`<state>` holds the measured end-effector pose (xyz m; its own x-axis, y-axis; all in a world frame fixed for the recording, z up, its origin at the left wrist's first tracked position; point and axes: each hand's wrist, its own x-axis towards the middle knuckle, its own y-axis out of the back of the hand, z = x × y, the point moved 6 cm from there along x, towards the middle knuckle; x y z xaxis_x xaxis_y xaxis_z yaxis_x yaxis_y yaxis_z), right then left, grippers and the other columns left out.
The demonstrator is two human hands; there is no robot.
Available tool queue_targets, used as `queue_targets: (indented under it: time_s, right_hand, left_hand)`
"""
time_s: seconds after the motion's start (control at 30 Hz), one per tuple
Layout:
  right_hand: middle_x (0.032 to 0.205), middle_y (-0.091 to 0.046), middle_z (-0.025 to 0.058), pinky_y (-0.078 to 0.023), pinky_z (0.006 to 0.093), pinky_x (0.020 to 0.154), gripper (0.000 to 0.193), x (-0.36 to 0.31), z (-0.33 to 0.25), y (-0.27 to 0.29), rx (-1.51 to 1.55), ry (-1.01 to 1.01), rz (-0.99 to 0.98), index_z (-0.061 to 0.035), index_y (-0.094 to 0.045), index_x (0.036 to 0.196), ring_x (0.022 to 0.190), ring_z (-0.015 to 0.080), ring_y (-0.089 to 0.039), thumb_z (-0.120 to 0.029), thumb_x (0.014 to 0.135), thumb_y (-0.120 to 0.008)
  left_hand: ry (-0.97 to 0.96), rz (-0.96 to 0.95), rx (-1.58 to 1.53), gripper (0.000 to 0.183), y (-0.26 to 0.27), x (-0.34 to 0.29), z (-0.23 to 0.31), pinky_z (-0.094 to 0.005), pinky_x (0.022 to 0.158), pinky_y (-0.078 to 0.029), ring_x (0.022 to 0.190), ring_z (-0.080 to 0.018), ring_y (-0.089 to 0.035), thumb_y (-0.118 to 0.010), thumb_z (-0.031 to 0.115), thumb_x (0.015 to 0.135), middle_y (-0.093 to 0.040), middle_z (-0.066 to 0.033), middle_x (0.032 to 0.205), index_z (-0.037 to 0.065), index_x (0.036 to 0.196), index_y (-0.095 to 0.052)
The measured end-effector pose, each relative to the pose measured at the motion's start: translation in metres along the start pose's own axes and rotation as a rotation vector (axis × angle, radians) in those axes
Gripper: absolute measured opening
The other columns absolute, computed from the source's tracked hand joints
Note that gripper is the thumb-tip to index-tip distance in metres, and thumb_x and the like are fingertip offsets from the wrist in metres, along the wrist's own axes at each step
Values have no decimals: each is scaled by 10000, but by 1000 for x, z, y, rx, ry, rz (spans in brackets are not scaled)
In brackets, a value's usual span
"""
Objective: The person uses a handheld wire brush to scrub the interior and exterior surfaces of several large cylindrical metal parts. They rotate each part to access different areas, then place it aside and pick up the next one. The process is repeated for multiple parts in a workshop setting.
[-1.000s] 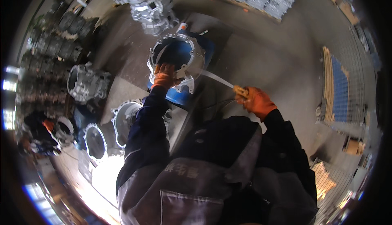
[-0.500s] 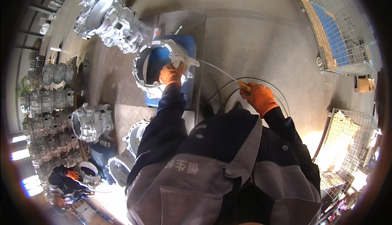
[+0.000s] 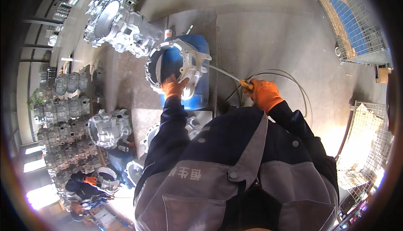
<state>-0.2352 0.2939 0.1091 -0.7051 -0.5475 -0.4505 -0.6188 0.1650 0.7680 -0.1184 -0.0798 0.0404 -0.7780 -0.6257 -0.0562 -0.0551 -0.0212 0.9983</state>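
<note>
While your left hand rests on the near rim of the metal housing, its fingers curl into the opening with the thumb spread apart, gripping that edge. The housing lies on the blue drum, its round mouth facing up and leftward. Your right hand has its fingers closed around the yellow handle of the slim tool; from them the housing lies leftward and farther ahead. The tool's long axis slants that way, toward the housing's lugged right side; you cannot tell whether its tip touches. Your left hand is the nearer one. Compared with half a second ago, the view has shifted, the housing seems slightly turned, showing more side wall, and both grips stay much the same.
</note>
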Motion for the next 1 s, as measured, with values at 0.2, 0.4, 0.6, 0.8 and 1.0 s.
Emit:
queue_targets:
  time_s: [0.2,0.4,0.6,0.8,1.0]
  right_hand:
    - [858,-709,152,-532,448,740,362,9,9,-11,81,-82,-58,-92,-690,963,830,341,-693,-439,860,-681]
    - [666,-619,51,-472,374,468,219,39,26,-18,796,-295,-219,-98,-665,843,500,208,-591,-312,874,-699]
    - [659,-595,46,-460,368,429,275,59,28,-47,906,-243,-223,-49,-633,886,474,178,-561,-309,841,-710]
    - [644,-603,57,-469,374,422,264,57,28,-50,818,-287,-231,-60,-638,883,453,189,-577,-320,872,-678]
    - [666,-639,81,-498,372,454,302,41,24,-32,836,-274,-171,-64,-669,886,485,190,-617,-364,867,-703]
  left_hand:
    - [24,-31,-116,419,-11,0,-5,-472,848,-493,931,-362,-675,-752,511,753,-726,-137,928,123,912,-742]
    - [65,-24,-182,480,-19,0,1,-467,929,-463,1016,-358,-654,-682,564,744,-719,-140,994,128,935,-744]
    - [39,34,-201,458,-26,-1,-1,-474,954,-427,1020,-354,-636,-666,546,755,-705,-130,1002,142,963,-726]
    - [-37,123,-188,398,-33,-6,-2,-469,912,-414,967,-334,-627,-674,531,785,-685,-98,939,162,934,-698]
    - [-47,146,-160,404,-37,-4,-5,-471,918,-411,984,-332,-617,-665,543,793,-672,-100,962,168,942,-690]
